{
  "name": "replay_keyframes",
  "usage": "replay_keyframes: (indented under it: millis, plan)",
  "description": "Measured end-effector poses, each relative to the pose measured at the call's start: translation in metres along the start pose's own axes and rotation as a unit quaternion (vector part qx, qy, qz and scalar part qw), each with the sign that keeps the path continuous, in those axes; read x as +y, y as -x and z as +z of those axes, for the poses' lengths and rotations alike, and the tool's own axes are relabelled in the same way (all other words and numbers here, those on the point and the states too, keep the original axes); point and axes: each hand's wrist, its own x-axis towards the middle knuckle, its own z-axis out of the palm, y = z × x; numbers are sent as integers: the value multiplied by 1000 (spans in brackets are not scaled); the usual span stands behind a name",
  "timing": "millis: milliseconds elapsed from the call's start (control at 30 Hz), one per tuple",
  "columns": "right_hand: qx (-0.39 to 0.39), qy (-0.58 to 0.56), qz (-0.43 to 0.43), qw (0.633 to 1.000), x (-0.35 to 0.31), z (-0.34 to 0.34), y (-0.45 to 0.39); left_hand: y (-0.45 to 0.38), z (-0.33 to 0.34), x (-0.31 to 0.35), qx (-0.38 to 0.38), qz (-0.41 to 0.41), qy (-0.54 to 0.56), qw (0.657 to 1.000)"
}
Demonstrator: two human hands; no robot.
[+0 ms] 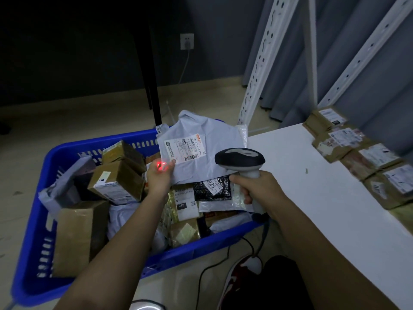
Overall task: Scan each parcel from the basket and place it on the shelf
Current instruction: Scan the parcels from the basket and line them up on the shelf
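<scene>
A: Left hand?
B: Pinching grey mailer at lower-left corner, thumb on top. Held up over basket, label facing camera.

A: Right hand?
B: Wrapped round grip of scanner. Head aimed toward mailer, just beside its right edge.

A: Red dot?
B: Landing on left fingers and mailer corner, just left of label. Off the barcode at label's lower right.

A: Basket contents?
B: Blue, slotted walls, on floor. Packed with parcels: brown boxes at left and front, black bubble pouch with white sticker under mailer, more grey bags along left wall. Exact count unclear.

A: Shelf?
B: White board to right of basket, nearly touching basket's far right corner. Row of brown parcels along far edge, labels up, somewhat blurred. Perforated white uprights behind, grey curtain beyond.

A: Other?
B: Black cable trailing on floor below scanner. Shoe near bottom edge. Wall socket with plug at back, dark table leg beside.
</scene>
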Motion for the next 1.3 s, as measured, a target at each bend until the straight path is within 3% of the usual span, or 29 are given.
replay_keyframes:
  millis: [233,367,500,667,833,1033,1200,1300]
  plan:
    - [15,-4,8,1000,4,-1,4,12,2,8,-8,11,-15,1000]
    - [30,-50,-1,998,3,-8,10,31,9,24,-47,78,-40,995]
    - [103,-129,-22,986,0,-30,20,62,31,48,-102,178,-89,975]
    - [211,-263,-47,940,1,-88,43,111,91,87,-220,262,-131,930]
    - [292,-287,-92,908,18,-173,101,180,169,105,-337,349,-176,857]
    - [321,-315,-117,885,42,-248,177,286,256,93,-421,367,-204,804]
    - [318,-425,-106,841,61,-277,208,340,290,62,-486,393,-249,739]
    - [306,-386,-119,862,78,-285,209,351,299,39,-529,380,-254,715]
